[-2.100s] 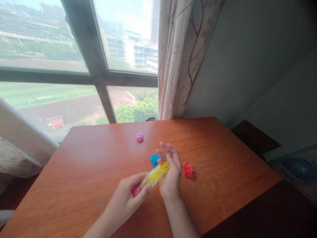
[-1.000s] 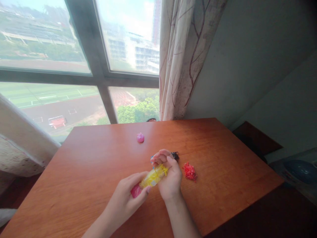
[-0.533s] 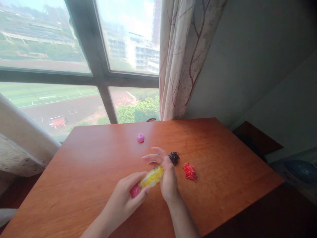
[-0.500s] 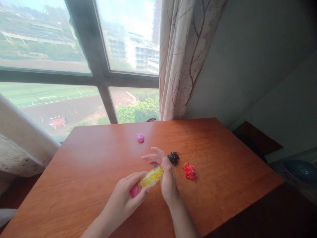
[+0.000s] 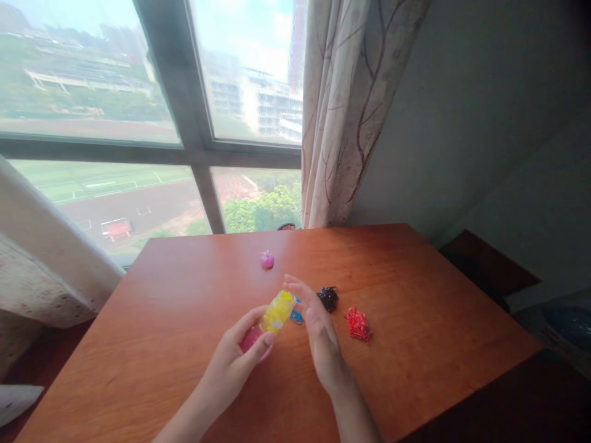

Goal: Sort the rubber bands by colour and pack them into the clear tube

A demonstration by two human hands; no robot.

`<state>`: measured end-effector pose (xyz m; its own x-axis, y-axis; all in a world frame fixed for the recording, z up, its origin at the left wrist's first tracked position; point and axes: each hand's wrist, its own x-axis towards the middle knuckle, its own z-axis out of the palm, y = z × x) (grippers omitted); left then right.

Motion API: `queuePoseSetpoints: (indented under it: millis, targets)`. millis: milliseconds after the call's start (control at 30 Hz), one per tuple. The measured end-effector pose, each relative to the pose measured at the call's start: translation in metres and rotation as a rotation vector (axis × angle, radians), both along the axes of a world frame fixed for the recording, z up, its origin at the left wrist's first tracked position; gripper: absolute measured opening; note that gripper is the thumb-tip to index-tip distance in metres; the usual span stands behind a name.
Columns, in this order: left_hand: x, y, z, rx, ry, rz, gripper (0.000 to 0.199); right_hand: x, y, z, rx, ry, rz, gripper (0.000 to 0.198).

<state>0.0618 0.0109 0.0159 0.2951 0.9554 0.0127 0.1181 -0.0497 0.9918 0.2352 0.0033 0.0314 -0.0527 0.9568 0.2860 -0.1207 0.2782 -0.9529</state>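
Observation:
My left hand [image 5: 240,344] is wrapped around the pink base of a small clear container [image 5: 277,312] filled with yellow strands that look like little rubber bands. Its open-looking end tilts up and to the right. Close to that end, my right hand [image 5: 318,329] has its fingers stretched out and holds nothing; I cannot tell whether it touches the container. Partly hidden behind my hands lies a blue clump of bands [image 5: 297,317]. Right of it are a black pile [image 5: 327,298] and a red pile [image 5: 358,324] of similar bands.
A small pink knobbed piece, like a lid [image 5: 267,260], lies near the back of the brown wooden table [image 5: 184,295]. Behind the table are a window [image 5: 198,147] and a patterned curtain [image 5: 341,123]. The table's right edge borders a dark area.
My right hand has drawn slightly right, away from the container's end. In my left hand the container now tilts more upright. The view has shifted a little, and more of the blue clump shows.

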Motion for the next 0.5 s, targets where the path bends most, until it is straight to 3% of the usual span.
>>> queuePoseSetpoints:
  millis: [167, 300, 400, 500]
  targets:
    - [-0.001, 0.001, -0.006, 0.032, -0.043, -0.039, 0.039, 0.011, -0.005, 0.028, 0.161, -0.508, -0.091, 0.029]
    - [-0.003, 0.000, -0.014, 0.089, 0.035, -0.020, 0.041, 0.015, -0.006, 0.053, 0.173, -0.836, -0.021, 0.027]
    - [-0.006, 0.000, -0.018, 0.138, 0.089, -0.055, 0.040, 0.014, -0.009, 0.065, 0.138, -0.952, 0.072, 0.032]
    - [-0.006, -0.001, -0.018, 0.143, 0.088, -0.062, 0.039, 0.018, -0.011, 0.069, 0.154, -0.888, 0.126, 0.041]
